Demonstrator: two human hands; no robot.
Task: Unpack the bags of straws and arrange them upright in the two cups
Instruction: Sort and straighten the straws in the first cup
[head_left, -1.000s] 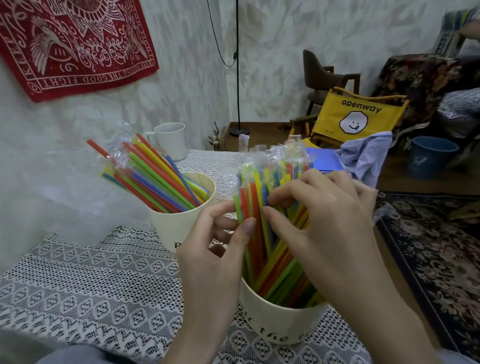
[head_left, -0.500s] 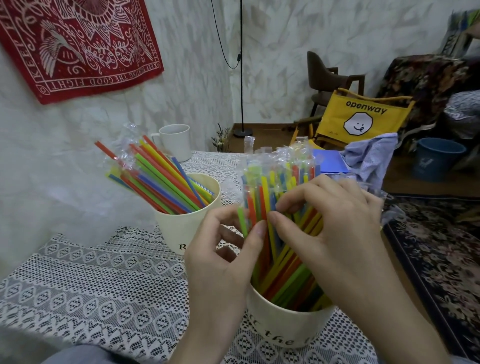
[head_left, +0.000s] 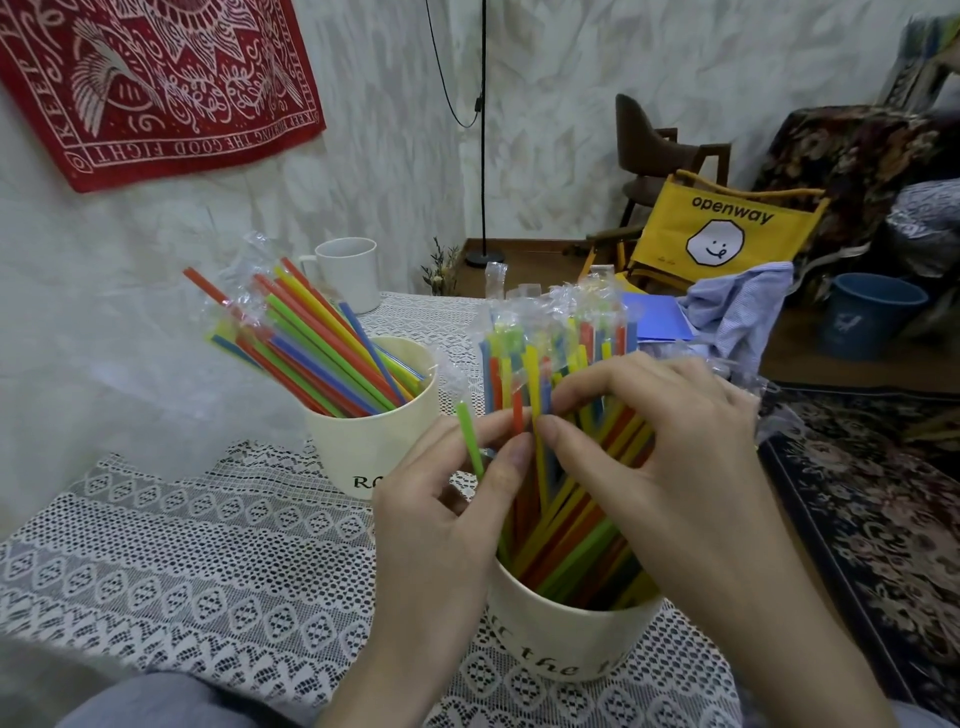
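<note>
Two cream cups stand on a lace tablecloth (head_left: 208, 561). The far cup (head_left: 363, 441) holds a leaning bunch of wrapped coloured straws (head_left: 317, 343). The near cup (head_left: 561, 634) holds a mostly upright bunch of wrapped straws (head_left: 556, 343). My left hand (head_left: 447, 525) and my right hand (head_left: 670, 462) meet over the near cup, thumb and fingertips of each pinching straws in the middle of that bunch. A green straw (head_left: 470, 441) pokes out to the left beside my left fingers. The lower parts of the near straws are hidden by my hands.
A white mug (head_left: 348, 270) stands at the table's far edge by the wall. A blue folder (head_left: 654, 317) and striped cloth (head_left: 737, 306) lie at the far right. Beyond are a yellow chair (head_left: 727, 228), a blue bucket (head_left: 867, 317) and a patterned rug (head_left: 883, 519).
The view has shifted slightly. My fingers have worked among the near straws, and a green straw now sticks out to the left of the bunch.
</note>
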